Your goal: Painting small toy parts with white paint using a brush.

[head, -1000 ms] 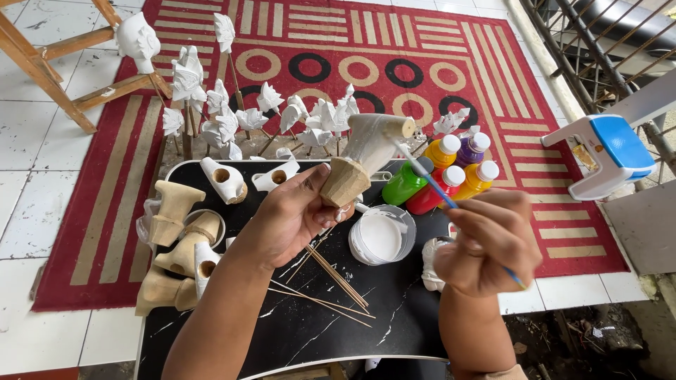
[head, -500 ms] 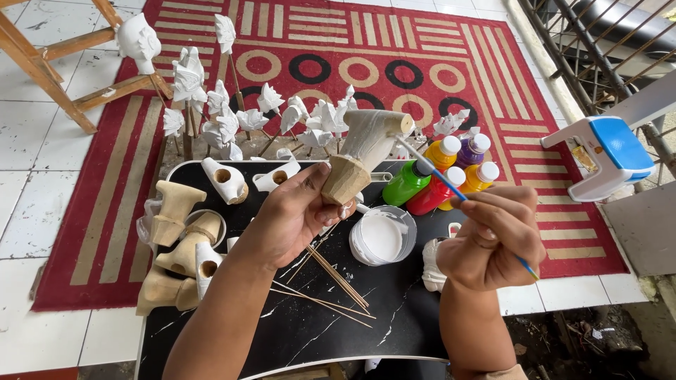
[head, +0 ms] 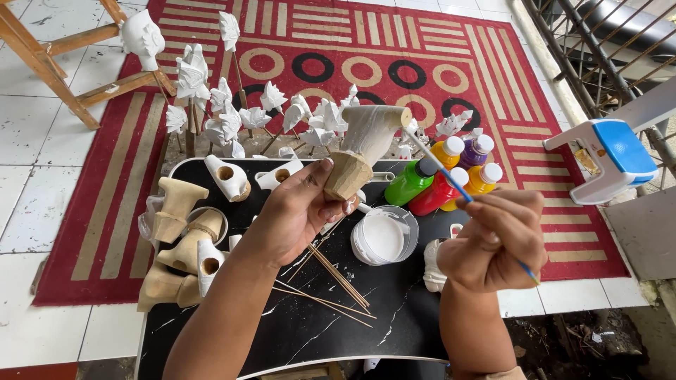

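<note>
White primer half-covers the wooden figure [head: 362, 151], above the paint tub [head: 384, 236]. Our left hand [head: 299, 211] clenches its bare base; right hand [head: 496, 239] pinches the brush [head: 458, 186], tip at the top rim. Better: rotate slowly, light strokes.

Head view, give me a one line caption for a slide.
Left hand holds a half-whitened wooden piece while the right hand brushes its top with a thin paintbrush above a tub of white paint.

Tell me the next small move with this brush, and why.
Probably stroke the brush down the wooden piece held in the left hand: its top is white, its base bare wood, and the right hand has the tip at its top edge.
</note>
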